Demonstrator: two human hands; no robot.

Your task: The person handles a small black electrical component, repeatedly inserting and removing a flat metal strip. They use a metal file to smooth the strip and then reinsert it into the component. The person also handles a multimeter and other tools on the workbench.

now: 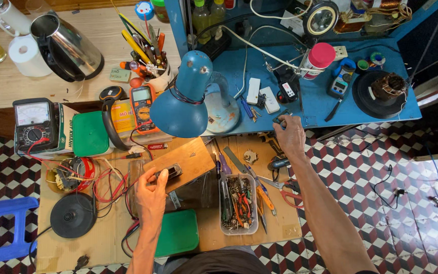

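Left hand (151, 195): yours, nearest you, fingers closed on a small dark block (171, 171) lying on a wood board (191, 157)
Beside it: clear tray of tools (238, 204) w/ pliers, green lid (177, 232) by your wrist
Right hand (291, 136): stretched farther out, fingertips pinching a small dark part (280, 120) at edge of blue bench (320, 101)
Far: blue desk lamp (183, 99), steel kettle (67, 48) top left

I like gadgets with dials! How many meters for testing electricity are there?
3: a grey needle-dial meter at far left, an orange digital meter beside the blue lamp, a blue one on the blue shelf. Clutter may hide others.
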